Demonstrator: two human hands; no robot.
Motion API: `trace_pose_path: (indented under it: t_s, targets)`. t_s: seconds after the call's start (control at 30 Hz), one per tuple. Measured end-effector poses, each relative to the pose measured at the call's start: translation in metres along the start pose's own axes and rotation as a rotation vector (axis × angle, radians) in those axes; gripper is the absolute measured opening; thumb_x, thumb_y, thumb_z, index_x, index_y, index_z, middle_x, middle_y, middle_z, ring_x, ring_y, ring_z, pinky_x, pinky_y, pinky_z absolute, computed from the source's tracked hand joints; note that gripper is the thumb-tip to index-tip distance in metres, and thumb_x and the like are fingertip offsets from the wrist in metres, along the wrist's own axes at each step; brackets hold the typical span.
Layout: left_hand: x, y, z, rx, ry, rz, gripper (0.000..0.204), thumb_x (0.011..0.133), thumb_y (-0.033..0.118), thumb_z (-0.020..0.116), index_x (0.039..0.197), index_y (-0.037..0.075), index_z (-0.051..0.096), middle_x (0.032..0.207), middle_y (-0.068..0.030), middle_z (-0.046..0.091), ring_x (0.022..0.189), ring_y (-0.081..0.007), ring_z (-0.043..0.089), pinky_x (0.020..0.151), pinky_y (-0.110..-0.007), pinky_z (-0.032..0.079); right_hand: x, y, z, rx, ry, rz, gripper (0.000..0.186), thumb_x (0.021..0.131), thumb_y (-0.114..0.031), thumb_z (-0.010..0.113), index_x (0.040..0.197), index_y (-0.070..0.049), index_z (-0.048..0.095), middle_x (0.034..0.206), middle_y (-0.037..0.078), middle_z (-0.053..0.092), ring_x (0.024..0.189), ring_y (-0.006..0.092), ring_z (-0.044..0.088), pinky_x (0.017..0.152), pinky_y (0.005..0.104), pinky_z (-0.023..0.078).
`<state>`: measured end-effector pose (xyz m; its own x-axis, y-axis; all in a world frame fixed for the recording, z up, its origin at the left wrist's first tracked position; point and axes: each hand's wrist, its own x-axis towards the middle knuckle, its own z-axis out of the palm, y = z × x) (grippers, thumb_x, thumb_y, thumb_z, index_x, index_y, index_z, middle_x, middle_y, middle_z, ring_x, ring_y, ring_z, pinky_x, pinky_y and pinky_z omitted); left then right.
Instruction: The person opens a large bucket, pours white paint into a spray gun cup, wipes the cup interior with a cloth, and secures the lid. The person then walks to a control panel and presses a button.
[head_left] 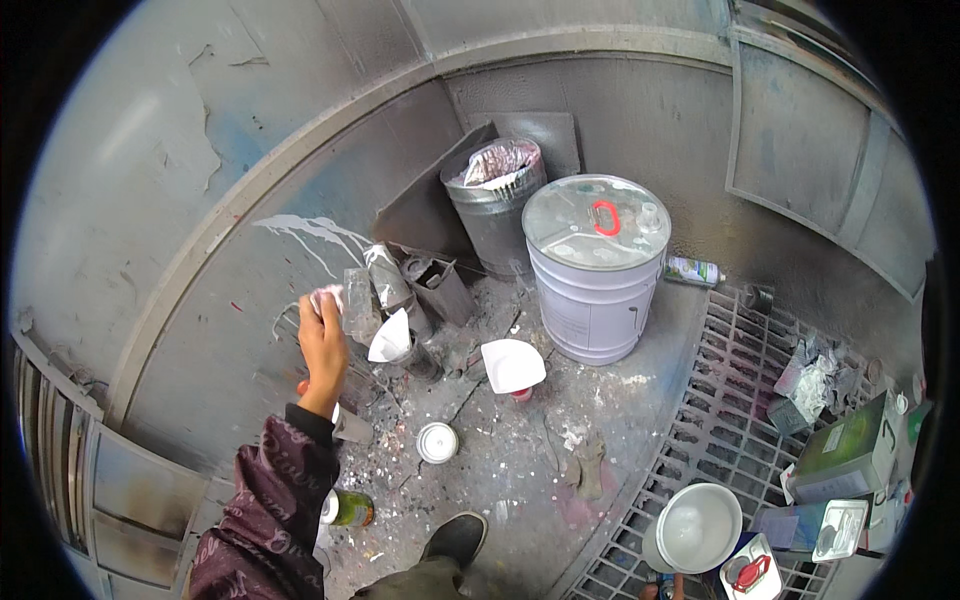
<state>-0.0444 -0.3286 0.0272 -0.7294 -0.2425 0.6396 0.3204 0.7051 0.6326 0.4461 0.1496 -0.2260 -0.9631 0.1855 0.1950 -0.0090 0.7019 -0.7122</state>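
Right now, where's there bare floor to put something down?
Paint-specked floor shows between the round white tin and the crumpled cloth, and between that cloth and the white drum. It's crowded beside the left hand, among grimy containers, and far right, around the green tin.

Wide fisheye, head height, looking down

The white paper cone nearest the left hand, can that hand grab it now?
Probably, reaching down: nothing seems between the left hand and the white paper cone, though that hand holds a pinkish wad.
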Motion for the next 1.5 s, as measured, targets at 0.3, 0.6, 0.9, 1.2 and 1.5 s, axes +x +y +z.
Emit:
trace_pose_path:
  t_s: [0.3, 0.6, 0.9, 1.2, 1.5]
  targets:
    - [-0.114, -0.015, -0.038, 0.128, -0.624, -0.264, 0.071, 0.107, 0.048, 0.052, 0.158, 0.003, 0.034, 0.141, -0.0249, 0.059, 0.13, -0.0398, 0.057, 0.112, -0.046, 0.042, 0.028, -0.051, -0.027, 0.27, 0.174, 0.139, 0.029, 0.105, -0.012, 0.059, 0.127, 0.007, 0.062, 0.124, 0.023, 0.066, 0.113, 0.033, 0.06, 0.097, 0.043, 0.047]
    - [-0.302, 0.054, -0.282, -0.578, -1.287, -1.204, 0.048, 0.108, 0.033, 0.054, 0.144, 0.0, 0.056, 0.142, -0.0161, 0.062, 0.133, -0.0264, 0.056, 0.112, -0.039, 0.042, 0.037, -0.007, -0.013, 0.251, 0.029, 0.476, 0.037, 0.107, -0.021, 0.061, 0.135, 0.004, 0.063, 0.129, 0.023, 0.066, 0.115, 0.033, 0.059, 0.1, 0.0414, 0.047]
    - [-0.424, 0.015, -0.386, -0.645, -0.728, -1.538, 0.052, 0.113, 0.037, 0.041, 0.152, 0.003, 0.048, 0.152, -0.009, 0.052, 0.138, -0.0164, 0.046, 0.117, -0.033, 0.035, 0.06, -0.003, 0.008, 0.019, 0.026, 0.52, 0.079, 0.1, -0.05, 0.064, 0.157, -0.001, 0.039, 0.156, 0.022, 0.045, 0.143, 0.0373, 0.04, 0.118, 0.0451, 0.031]
    - [-0.451, -0.126, -0.656, 0.095, 0.303, -1.13, 0.024, 0.105, 0.019, 0.055, 0.107, 0.004, 0.073, 0.077, 0.0005, 0.063, 0.067, -0.0083, 0.059, 0.062, -0.027, 0.049, 0.112, -0.182, 0.132, 0.035, -0.117, 0.426, 0.076, 0.099, -0.05, 0.065, 0.152, -0.001, 0.042, 0.148, 0.021, 0.048, 0.135, 0.0363, 0.043, 0.112, 0.0446, 0.034]
    - [-0.5, -0.329, -0.873, 0.382, 0.451, -1.223, 0.045, 0.095, 0.02, 0.072, 0.134, 0.001, 0.059, 0.118, -0.0116, 0.068, 0.1, -0.0205, 0.068, 0.085, -0.035, 0.057, 0.096, -0.261, 0.197, -0.002, -0.181, 0.464, 0.072, 0.098, -0.05, 0.067, 0.147, -0.002, 0.045, 0.141, 0.02, 0.051, 0.128, 0.0354, 0.046, 0.106, 0.044, 0.036]
